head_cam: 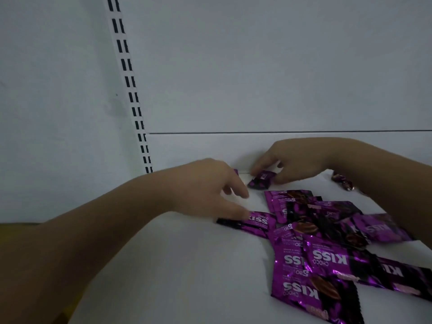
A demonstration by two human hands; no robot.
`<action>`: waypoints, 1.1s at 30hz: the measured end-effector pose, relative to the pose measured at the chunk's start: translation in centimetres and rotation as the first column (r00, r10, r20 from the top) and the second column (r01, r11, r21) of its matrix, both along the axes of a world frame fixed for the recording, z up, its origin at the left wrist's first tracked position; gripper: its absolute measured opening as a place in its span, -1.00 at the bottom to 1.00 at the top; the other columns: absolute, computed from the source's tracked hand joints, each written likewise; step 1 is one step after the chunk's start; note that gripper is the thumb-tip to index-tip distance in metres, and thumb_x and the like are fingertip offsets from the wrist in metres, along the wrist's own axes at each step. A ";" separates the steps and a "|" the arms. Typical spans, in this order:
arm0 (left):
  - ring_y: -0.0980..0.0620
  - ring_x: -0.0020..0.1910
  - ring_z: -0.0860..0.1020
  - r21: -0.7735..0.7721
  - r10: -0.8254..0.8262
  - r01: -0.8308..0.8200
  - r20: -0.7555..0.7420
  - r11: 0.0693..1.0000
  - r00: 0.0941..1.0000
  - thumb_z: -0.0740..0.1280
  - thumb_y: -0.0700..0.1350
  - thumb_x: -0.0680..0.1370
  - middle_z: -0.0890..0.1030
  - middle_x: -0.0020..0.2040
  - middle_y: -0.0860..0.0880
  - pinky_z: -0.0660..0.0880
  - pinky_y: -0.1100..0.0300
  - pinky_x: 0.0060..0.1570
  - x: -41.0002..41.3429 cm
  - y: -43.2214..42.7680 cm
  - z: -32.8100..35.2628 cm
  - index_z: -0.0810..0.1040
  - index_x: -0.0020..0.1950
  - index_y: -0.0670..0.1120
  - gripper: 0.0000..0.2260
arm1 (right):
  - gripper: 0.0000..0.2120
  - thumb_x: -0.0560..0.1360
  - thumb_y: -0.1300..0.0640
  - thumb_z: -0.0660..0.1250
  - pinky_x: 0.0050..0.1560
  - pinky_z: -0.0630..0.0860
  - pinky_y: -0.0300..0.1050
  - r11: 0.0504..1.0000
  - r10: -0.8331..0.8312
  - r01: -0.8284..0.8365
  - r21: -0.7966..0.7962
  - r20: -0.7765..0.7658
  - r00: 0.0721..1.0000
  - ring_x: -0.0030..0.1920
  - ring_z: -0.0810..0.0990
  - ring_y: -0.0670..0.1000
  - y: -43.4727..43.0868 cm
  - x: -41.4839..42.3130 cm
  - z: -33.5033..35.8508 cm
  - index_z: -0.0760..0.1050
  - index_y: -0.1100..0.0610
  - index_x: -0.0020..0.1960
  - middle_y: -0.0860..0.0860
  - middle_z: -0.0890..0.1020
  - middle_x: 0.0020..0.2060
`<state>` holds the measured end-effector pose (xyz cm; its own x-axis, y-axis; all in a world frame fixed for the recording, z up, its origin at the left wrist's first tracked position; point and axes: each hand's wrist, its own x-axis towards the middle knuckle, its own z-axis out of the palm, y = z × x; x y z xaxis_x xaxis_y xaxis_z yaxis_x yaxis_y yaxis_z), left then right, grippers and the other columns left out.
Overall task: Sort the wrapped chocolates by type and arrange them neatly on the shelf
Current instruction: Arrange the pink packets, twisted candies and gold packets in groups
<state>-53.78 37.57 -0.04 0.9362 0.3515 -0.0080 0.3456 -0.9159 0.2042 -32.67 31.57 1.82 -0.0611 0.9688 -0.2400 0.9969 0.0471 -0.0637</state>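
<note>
Several purple "Choco Kiss" wrapped chocolates (327,260) lie in a loose, overlapping pile on the white shelf (187,265), right of centre. My right hand (292,162) pinches a small purple Kiss chocolate (261,180) near the shelf's back wall. My left hand (210,188) reaches in from the left; its thumb touches the end of a flat purple Kiss wrapper (254,222), with the other fingers loosely curled above the shelf. A sliver of another purple wrapper (236,171) peeks out behind my left hand. A small twist-wrapped dark chocolate (342,180) lies beside my right forearm.
The shelf's white back panel (257,78) rises right behind the hands. A slotted upright rail (131,90) runs down the left of it. A yellow surface (14,230) shows at the lower left, below the shelf edge.
</note>
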 end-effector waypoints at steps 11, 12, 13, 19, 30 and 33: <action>0.19 -0.05 0.52 0.038 0.093 -0.091 -0.078 0.995 0.993 0.41 0.20 0.38 0.56 -0.02 0.16 0.49 0.26 -0.02 -2.4 0.8 0.3 0.59 0.10 0.11 -0.66 | -0.67 0.39 -0.06 0.44 0.11 0.49 -0.11 0.976 -0.100 0.089 0.196 0.050 0.994 0.03 0.56 -0.06 -1.3 -0.2 0.4 0.59 -0.05 0.14 -0.14 0.58 -0.05; 0.18 -0.05 0.52 0.037 0.127 -0.124 -0.069 0.992 0.990 0.41 0.21 0.38 0.56 -0.02 0.17 0.50 0.23 -0.01 -3.1 1.4 0.4 0.59 0.10 0.11 -0.66 | -0.68 0.39 -0.07 0.44 0.08 0.48 -0.15 0.972 -0.098 0.093 0.217 0.011 0.995 0.00 0.56 -0.08 -1.2 -0.4 0.7 0.59 -0.05 0.13 -0.17 0.58 -0.07; 0.18 -0.05 0.53 0.024 0.161 -0.160 -0.056 0.987 0.985 0.41 0.20 0.38 0.57 -0.03 0.17 0.51 0.19 0.01 -3.9 2.0 0.5 0.59 0.10 0.12 -0.66 | -0.69 0.40 -0.06 0.45 0.06 0.48 -0.19 0.971 -0.083 0.093 0.219 -0.055 0.995 -0.02 0.58 -0.12 -1.2 -0.8 0.9 0.60 -0.05 0.12 -0.19 0.59 -0.08; 0.21 -0.07 0.55 -0.010 0.222 -0.222 0.031 0.975 0.975 0.43 0.15 0.40 0.60 -0.05 0.19 0.53 0.19 0.00 -6.6 4.4 -0.8 0.58 0.13 0.19 -0.69 | -0.72 0.40 -0.10 0.45 -0.03 0.51 -0.27 0.982 0.043 -0.006 0.190 -0.194 0.980 -0.07 0.60 -0.17 -0.6 -4.9 -1.2 0.61 -0.11 0.09 -0.16 0.65 -0.10; 0.20 0.06 0.47 0.146 0.147 -0.160 0.096 0.976 0.985 0.38 0.16 0.44 0.54 0.10 0.16 0.42 0.29 0.05 -7.5 5.7 -1.9 0.64 0.11 0.15 -0.73 | -0.71 0.44 -0.14 0.38 0.07 0.50 -0.09 0.958 0.099 -0.056 0.281 -0.142 0.985 0.00 0.55 -0.09 0.3 -5.5 -3.0 0.63 -0.09 0.13 -0.10 0.59 0.02; 0.20 0.07 0.48 0.144 0.141 -0.156 0.113 0.977 0.984 0.38 0.14 0.45 0.56 0.12 0.15 0.43 0.30 0.06 -7.4 5.7 -2.0 0.64 0.10 0.14 -0.74 | -0.73 0.46 -0.09 0.38 0.08 0.49 -0.16 0.950 0.121 -0.073 0.303 -0.141 0.983 -0.01 0.54 -0.12 0.4 -5.5 -3.2 0.63 -0.08 0.13 -0.14 0.58 0.01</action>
<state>-61.22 43.25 -2.05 0.8665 0.4765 0.1486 0.4648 -0.8788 0.1080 -38.22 32.02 -1.37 -0.1719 0.9822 0.0761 0.9653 0.1833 -0.1860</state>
